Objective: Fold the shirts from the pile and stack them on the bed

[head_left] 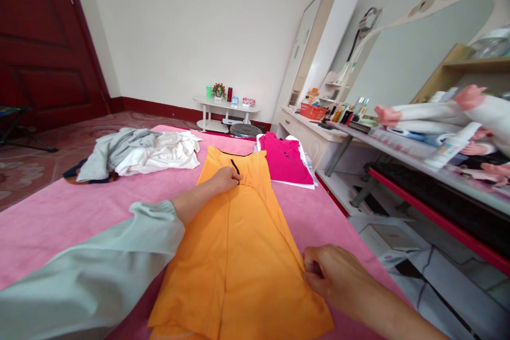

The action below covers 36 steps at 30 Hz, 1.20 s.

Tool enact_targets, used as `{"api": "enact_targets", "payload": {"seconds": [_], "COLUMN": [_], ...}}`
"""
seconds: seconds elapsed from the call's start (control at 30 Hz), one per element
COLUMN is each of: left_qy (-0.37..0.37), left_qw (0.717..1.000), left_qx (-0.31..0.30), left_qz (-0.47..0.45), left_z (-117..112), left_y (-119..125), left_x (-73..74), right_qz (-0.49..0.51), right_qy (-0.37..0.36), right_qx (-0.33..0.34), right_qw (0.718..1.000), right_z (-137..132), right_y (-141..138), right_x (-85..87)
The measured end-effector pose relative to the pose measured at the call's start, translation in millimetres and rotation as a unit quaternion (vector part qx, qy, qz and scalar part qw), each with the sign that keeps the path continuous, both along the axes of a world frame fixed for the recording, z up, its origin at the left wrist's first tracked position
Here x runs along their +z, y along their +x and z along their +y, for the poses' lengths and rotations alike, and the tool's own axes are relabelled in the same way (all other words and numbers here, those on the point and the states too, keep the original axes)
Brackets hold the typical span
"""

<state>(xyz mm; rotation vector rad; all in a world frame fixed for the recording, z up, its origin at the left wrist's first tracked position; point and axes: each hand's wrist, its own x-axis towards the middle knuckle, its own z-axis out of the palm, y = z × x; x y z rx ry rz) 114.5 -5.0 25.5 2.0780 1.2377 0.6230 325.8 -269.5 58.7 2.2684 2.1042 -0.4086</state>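
An orange shirt point(255, 244) lies spread lengthwise in front of me, narrow at the far end and wider near me. A short black strip runs down from its dark-edged far end. My left hand point(227, 179) reaches over it, fingers pinched on the cloth beside the lower end of that strip. At the shirt's right edge, close to me, my right hand point(332, 271) is closed with thumb and forefinger on the fabric. A seam or crease runs down the shirt's middle. My left forearm and pale green sleeve hide part of its left side.
A pink bedspread point(67, 223) lies beneath. Rumpled grey and white clothes point(143, 151) sit at the far left; a folded magenta shirt point(285, 159) on white cloth lies at the far right. A cluttered desk point(418, 154) flanks the bed's right side. A small white table point(227, 106) stands beyond.
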Motion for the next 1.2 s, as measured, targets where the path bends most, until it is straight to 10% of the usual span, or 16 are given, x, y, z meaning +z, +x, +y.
{"api": "enact_targets", "payload": {"seconds": [0.43, 0.67, 0.93, 1.2], "left_qy": [-0.007, 0.016, 0.09, 0.24], "left_qw": [0.986, 0.987, 0.989, 0.968], "left_qx": [0.085, 0.097, 0.059, -0.02], "left_qz": [-0.146, -0.123, -0.098, 0.07], "left_z": [23.6, 34.3, 21.3, 1.9], "left_y": [-35.1, -60.2, -62.9, -56.0], "left_x": [44.3, 17.5, -32.0, -35.9], "right_qz": [0.258, 0.26, 0.236, 0.25], "right_qy": [0.022, -0.033, 0.186, 0.254], "right_qx": [0.051, 0.116, 0.065, -0.062], "right_qw": [0.965, 0.958, 0.951, 0.932], "right_z": [11.3, 26.6, 159.5, 292.1], "right_y": [-73.2, -96.7, -42.0, -32.8], "right_x": [37.0, 9.4, -7.7, -8.9]}}
